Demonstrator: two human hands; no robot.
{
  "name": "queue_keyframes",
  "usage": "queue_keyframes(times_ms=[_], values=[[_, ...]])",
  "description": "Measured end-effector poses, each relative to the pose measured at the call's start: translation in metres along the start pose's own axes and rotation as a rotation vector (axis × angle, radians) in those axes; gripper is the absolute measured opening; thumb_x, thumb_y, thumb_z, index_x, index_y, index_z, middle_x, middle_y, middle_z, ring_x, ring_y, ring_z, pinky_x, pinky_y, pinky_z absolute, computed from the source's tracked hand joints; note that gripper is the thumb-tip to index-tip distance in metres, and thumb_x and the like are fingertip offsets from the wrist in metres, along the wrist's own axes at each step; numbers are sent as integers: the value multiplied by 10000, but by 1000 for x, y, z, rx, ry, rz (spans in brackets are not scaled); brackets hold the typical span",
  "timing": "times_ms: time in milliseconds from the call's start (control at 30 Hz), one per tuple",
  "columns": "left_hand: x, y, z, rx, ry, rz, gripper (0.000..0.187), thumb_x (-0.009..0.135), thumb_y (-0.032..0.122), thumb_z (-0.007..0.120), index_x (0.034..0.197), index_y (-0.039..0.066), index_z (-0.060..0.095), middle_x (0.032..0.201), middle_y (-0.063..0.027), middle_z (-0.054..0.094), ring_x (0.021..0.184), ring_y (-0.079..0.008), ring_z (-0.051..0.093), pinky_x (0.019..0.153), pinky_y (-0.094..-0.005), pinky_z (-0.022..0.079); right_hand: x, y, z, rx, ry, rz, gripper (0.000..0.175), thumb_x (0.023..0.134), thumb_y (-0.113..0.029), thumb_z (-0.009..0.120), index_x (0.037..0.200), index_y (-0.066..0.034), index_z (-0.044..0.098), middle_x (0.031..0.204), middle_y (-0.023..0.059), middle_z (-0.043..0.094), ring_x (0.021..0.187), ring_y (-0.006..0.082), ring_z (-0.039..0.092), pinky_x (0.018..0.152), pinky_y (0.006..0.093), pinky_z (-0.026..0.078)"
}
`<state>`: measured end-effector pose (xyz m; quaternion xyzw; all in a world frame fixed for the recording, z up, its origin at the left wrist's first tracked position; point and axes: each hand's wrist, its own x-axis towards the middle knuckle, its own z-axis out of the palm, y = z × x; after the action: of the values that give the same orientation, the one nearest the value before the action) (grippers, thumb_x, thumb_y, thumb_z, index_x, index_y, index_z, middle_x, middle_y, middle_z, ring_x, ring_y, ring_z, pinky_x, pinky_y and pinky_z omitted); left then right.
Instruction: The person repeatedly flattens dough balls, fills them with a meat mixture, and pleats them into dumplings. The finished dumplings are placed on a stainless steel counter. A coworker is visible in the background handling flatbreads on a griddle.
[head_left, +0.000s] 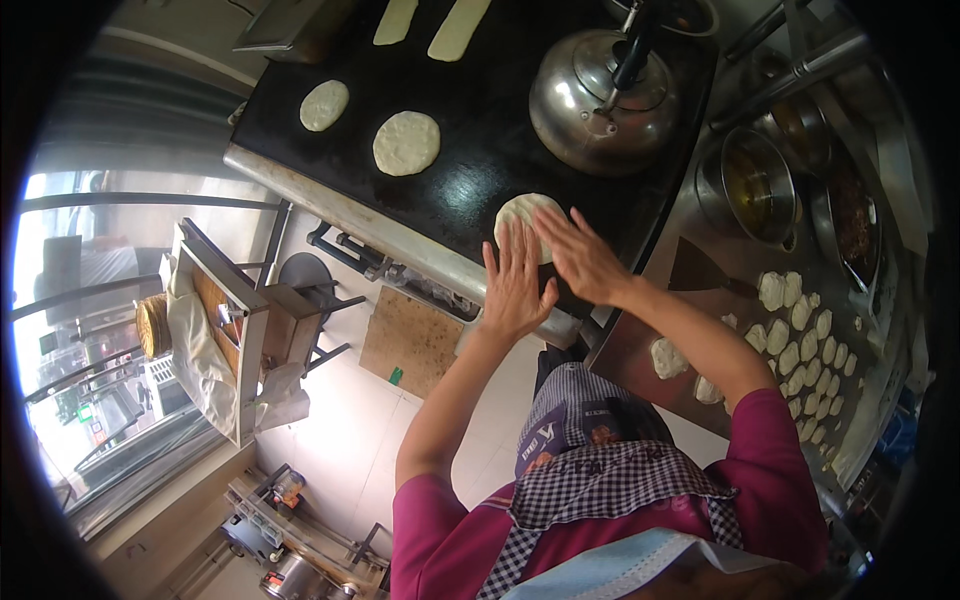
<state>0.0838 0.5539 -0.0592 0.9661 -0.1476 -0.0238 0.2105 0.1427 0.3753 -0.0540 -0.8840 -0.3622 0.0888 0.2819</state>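
Observation:
A flat round of pale dough (527, 206) lies on the dark griddle (480, 120) near its front edge. My left hand (517, 281) rests palm down on the near side of this round, fingers stretched out and thumb spread. Beside it, my right hand (589, 262) lays its fingers on the right part of the same round. Neither hand grips anything, and both partly cover the dough. Farther left on the griddle are another flat dough round (406, 143) and a smaller oval one (325, 106). Two long dough strips (459, 30) lie at the back.
A steel kettle (592, 112) stands on the griddle at the back right. On the metal worktop to the right are a scraper (694, 268), several dough pieces (787, 358), a pot of yellowish liquid (757, 187) and a pan of dark filling (851, 225). A stool (306, 281) stands left.

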Motion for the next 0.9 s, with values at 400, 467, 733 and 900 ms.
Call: queue_keyframes(times_ms=[400,467,733,900], values=[[11,-20,-11,7,51,26,713,939,335,408,1516,-46,236,1592,-229,214,1500,-367,154,1166,-620,95,11,1,5,-26,35,12,554,1006,-219,352,1519,-17,302,1599,134,269,1494,232,215,1225,468,114],[19,-28,-13,21,-12,59,687,947,324,386,1507,-50,253,1590,-228,221,1498,-364,161,1169,-614,97,20,3,3,-110,-65,27,538,1019,-231,320,1510,-11,318,1596,128,280,1490,227,225,1227,474,103],[17,-32,-13,63,-29,79,646,957,295,395,1497,-41,282,1590,-213,229,1499,-347,167,1180,-587,107,15,16,-1,-79,-119,61,539,1020,-235,324,1520,-33,306,1611,117,242,1490,232,225,1224,452,131],[16,-31,-15,106,-3,65,643,959,294,416,1498,-33,289,1597,-195,226,1500,-337,167,1180,-581,126,8,15,-1,0,19,84,532,1021,-235,326,1510,-24,326,1610,116,245,1489,238,225,1220,456,141]])
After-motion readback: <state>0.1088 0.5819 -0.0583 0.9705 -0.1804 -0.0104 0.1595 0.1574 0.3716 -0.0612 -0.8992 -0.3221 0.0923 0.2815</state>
